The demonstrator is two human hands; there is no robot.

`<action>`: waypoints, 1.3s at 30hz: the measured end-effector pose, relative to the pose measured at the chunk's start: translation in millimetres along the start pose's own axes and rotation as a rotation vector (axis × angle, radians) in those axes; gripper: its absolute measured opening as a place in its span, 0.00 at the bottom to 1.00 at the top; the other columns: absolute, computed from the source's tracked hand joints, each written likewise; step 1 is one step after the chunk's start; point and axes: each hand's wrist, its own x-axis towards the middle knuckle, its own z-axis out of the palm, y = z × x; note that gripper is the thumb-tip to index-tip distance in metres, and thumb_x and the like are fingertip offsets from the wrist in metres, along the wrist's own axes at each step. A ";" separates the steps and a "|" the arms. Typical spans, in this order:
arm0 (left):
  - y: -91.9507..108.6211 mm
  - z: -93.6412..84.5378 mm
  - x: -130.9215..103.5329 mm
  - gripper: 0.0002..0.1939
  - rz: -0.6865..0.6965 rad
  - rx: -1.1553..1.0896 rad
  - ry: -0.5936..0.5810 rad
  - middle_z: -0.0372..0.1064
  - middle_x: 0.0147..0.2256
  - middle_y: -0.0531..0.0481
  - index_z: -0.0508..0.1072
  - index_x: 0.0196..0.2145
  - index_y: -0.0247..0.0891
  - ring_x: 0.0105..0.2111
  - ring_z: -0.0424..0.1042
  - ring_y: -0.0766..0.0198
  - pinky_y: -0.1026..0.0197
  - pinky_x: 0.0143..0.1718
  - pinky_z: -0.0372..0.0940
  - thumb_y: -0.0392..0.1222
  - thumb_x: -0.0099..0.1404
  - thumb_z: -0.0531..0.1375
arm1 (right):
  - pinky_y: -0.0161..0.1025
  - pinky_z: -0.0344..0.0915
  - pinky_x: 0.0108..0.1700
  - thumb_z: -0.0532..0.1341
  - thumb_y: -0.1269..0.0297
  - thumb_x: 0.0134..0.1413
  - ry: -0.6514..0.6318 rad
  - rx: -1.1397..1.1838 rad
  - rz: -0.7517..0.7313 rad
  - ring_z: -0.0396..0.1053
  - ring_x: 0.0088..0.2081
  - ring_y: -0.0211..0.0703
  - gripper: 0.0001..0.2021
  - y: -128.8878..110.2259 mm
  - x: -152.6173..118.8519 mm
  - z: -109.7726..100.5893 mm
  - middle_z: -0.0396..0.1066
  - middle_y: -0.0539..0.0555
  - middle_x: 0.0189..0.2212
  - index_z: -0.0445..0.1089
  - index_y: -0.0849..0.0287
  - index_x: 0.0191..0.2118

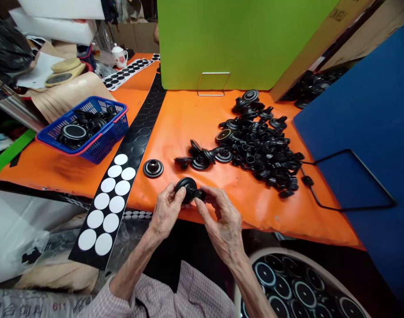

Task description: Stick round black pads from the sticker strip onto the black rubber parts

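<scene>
Between thumb and fingers, my left hand (pixel 168 207) grips a round black plastic disc (pixel 186 189) above the front edge of the orange table. My right hand (pixel 223 218) pinches a small black plastic clip (pixel 199 193) at the disc's right side; whether the two parts are joined I cannot tell. Left of the hands lies a single black disc (pixel 153 168) with a raised centre. Just beyond them is a small cluster of similar discs (pixel 200 160). A large heap of small black clips (pixel 258 150) spreads to the right.
A black strip with white round stickers (pixel 117 204) runs along the left. Beyond it stands a blue basket (pixel 104 142) holding black parts. A green panel (pixel 241 44) rises at the back, a blue panel (pixel 364 132) at right. Below right is a tub (pixel 254 256) of discs.
</scene>
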 end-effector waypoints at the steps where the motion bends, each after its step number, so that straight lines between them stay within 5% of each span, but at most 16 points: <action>1: -0.9 0.0 -0.6 0.16 0.013 0.013 -0.004 0.75 0.37 0.47 0.73 0.40 0.35 0.37 0.75 0.59 0.59 0.38 0.72 0.50 0.61 0.62 | 0.43 0.73 0.42 0.59 0.66 0.59 0.006 -0.014 -0.016 0.72 0.41 0.43 0.11 1.5 0.3 2.1 0.73 0.55 0.42 0.66 0.55 0.48; 9: -0.7 -1.5 -3.0 0.19 0.022 0.007 -0.124 0.75 0.43 0.45 0.72 0.44 0.35 0.44 0.74 0.59 0.60 0.47 0.68 0.48 0.59 0.65 | 0.45 0.74 0.45 0.56 0.65 0.61 0.026 -0.137 -0.097 0.72 0.45 0.45 0.15 5.8 -4.7 4.8 0.71 0.57 0.47 0.67 0.52 0.53; 18: 5.4 -3.7 -8.5 0.20 -0.059 -0.089 -0.174 0.73 0.44 0.44 0.72 0.45 0.33 0.44 0.73 0.58 0.59 0.43 0.71 0.44 0.57 0.67 | 0.49 0.71 0.51 0.61 0.47 0.54 -0.127 0.474 0.547 0.71 0.50 0.50 0.22 1.6 2.6 -1.9 0.74 0.56 0.47 0.70 0.54 0.51; 27: 1.3 -9.9 -10.5 0.19 0.058 -0.051 -0.264 0.73 0.49 0.45 0.69 0.49 0.36 0.50 0.72 0.61 0.61 0.53 0.65 0.40 0.61 0.64 | 0.47 0.68 0.52 0.63 0.52 0.54 -0.087 0.498 0.445 0.72 0.48 0.46 0.17 3.1 -1.7 4.8 0.75 0.53 0.46 0.69 0.52 0.47; 33: -0.8 -8.7 -16.3 0.17 0.136 0.029 -0.177 0.73 0.47 0.44 0.69 0.49 0.35 0.48 0.72 0.61 0.62 0.50 0.66 0.42 0.63 0.62 | 0.50 0.65 0.53 0.61 0.52 0.55 -0.010 0.382 0.402 0.70 0.48 0.47 0.15 1.8 -6.4 15.3 0.72 0.55 0.44 0.67 0.54 0.45; 39: -1.9 -9.3 -12.9 0.16 -0.041 -0.172 -0.192 0.72 0.44 0.44 0.72 0.45 0.35 0.40 0.72 0.63 0.63 0.38 0.69 0.47 0.63 0.62 | 0.47 0.69 0.46 0.61 0.47 0.53 -0.005 0.505 0.522 0.71 0.41 0.46 0.17 -0.7 -7.5 27.8 0.71 0.53 0.39 0.65 0.55 0.40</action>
